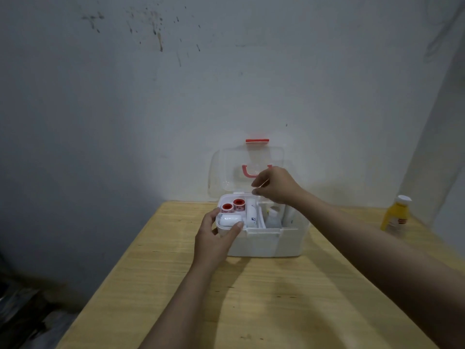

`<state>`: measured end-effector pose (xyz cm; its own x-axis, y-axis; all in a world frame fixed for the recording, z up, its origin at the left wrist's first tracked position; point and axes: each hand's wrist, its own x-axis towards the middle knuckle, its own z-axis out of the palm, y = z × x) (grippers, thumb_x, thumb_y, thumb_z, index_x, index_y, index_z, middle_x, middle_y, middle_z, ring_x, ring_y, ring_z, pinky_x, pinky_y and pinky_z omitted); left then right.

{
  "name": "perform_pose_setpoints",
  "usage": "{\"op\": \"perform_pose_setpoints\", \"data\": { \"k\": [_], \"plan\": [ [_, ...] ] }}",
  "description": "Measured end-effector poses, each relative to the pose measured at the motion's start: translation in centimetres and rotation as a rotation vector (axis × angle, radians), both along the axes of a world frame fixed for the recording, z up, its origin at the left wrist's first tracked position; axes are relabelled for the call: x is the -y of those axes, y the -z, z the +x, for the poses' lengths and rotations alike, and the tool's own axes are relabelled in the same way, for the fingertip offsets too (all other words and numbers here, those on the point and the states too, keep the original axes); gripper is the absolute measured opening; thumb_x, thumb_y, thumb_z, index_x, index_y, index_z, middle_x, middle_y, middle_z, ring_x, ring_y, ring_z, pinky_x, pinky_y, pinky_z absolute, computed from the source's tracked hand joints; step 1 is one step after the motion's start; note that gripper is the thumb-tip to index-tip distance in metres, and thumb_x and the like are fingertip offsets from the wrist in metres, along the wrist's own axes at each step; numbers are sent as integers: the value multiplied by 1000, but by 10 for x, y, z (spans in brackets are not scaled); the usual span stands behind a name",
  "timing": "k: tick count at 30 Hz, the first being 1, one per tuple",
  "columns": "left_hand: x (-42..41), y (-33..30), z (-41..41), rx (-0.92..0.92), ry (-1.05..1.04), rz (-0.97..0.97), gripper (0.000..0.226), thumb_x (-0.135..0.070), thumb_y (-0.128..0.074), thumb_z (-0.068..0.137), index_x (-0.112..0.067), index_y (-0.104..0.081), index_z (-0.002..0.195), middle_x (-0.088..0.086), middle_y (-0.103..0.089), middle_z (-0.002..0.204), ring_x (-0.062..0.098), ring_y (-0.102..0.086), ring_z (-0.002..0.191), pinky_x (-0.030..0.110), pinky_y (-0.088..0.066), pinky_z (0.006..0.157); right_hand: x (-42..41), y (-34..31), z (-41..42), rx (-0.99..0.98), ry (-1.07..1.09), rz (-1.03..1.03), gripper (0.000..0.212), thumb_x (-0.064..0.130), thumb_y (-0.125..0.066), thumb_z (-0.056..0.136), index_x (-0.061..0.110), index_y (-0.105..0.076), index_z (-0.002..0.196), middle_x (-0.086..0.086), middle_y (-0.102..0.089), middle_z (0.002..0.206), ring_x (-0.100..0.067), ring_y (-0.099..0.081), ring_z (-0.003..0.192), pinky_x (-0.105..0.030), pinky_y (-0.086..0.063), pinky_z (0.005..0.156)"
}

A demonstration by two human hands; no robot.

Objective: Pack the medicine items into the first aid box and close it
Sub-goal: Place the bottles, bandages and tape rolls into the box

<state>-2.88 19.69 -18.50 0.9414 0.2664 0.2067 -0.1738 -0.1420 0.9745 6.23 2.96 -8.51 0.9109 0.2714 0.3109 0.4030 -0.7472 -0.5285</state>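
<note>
The white first aid box [266, 244] stands open on the wooden table [276, 303], its clear lid [226, 172] with a red handle tilted back against the wall. A white inner tray [232, 196] sits over the box's left half, holding two red tape rolls [227, 207] and white bandage rolls [230, 219]. My left hand [214, 244] grips the tray's front left corner, thumb on its rim. My right hand [276, 186] pinches the tray's back right edge. A clear bottle [273, 219] stands inside the box to the right of the tray.
A yellow bottle [396, 214] with a white cap stands on the table at the far right, near the wall. The box is close to the table's back edge and the wall. The table's left edge drops to a dark floor.
</note>
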Motion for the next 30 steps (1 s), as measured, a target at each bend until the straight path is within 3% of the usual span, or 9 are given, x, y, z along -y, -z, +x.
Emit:
{"op": "perform_pose_setpoints", "data": {
  "k": [3, 5, 10, 12, 15, 19, 23, 30],
  "plan": [
    [-1, 1, 1, -2, -1, -10, 61, -35, -79, 71, -29, -53, 126, -7, -59, 124, 14, -63, 104, 37, -58, 83, 36, 5, -17, 124, 147, 139, 26, 19, -71, 80, 9, -70, 105, -5, -71, 105, -12, -62, 83, -19, -48, 74],
    [-1, 2, 0, 4, 1, -20, 58, -33, -79, 72, -30, -53, 124, -8, -60, 123, 14, -63, 103, 35, -58, 81, 67, 16, -30, 236, 285, 169, 27, 20, -68, 82, 10, -69, 106, -7, -69, 108, -18, -63, 88, -26, -49, 77],
    [0, 3, 1, 10, -6, 6, 61, -37, -77, 73, -29, -52, 127, -9, -56, 125, 18, -60, 108, 37, -57, 82, 152, 44, -50, 435, 684, 39, 40, 17, -63, 80, 5, -60, 118, -23, -54, 111, -42, -51, 103, -45, -44, 87],
    [1, 4, 1, 10, -10, 13, 64, -39, -77, 72, -27, -51, 129, -8, -55, 127, 20, -60, 109, 41, -57, 85, 181, 45, -53, 444, 869, -1, 42, 17, -63, 78, 4, -59, 117, -26, -49, 113, -45, -47, 103, -51, -42, 87],
    [2, 5, 1, 26, -16, 4, 65, -36, -77, 73, -24, -50, 131, -7, -54, 127, 21, -59, 109, 35, -56, 80, 212, 48, -52, 298, 1018, -30, 39, 20, -62, 80, 6, -58, 117, -25, -44, 120, -47, -42, 110, -55, -39, 91],
    [4, 3, 0, 35, -12, 0, 64, -32, -76, 75, -22, -50, 133, -8, -52, 124, 19, -57, 107, 26, -52, 73, 233, 66, -50, 189, 984, -106, 34, 23, -59, 86, 10, -61, 118, -24, -49, 119, -47, -47, 107, -54, -42, 90],
    [4, 3, 1, 35, -6, -11, 63, -30, -76, 76, -22, -50, 133, -8, -53, 122, 18, -58, 103, 27, -52, 72, 238, 73, -52, 249, 904, -32, 32, 23, -60, 87, 7, -60, 114, -26, -57, 111, -46, -58, 92, -48, -49, 77],
    [3, 7, 3, 37, -9, -12, 64, -31, -76, 75, -22, -51, 133, -5, -54, 127, 21, -58, 108, 32, -55, 77, 235, 73, -55, 371, 776, 63, 17, 17, -64, 84, 3, -63, 94, -22, -65, 92, -37, -61, 77, -37, -47, 63]
  ]
}}
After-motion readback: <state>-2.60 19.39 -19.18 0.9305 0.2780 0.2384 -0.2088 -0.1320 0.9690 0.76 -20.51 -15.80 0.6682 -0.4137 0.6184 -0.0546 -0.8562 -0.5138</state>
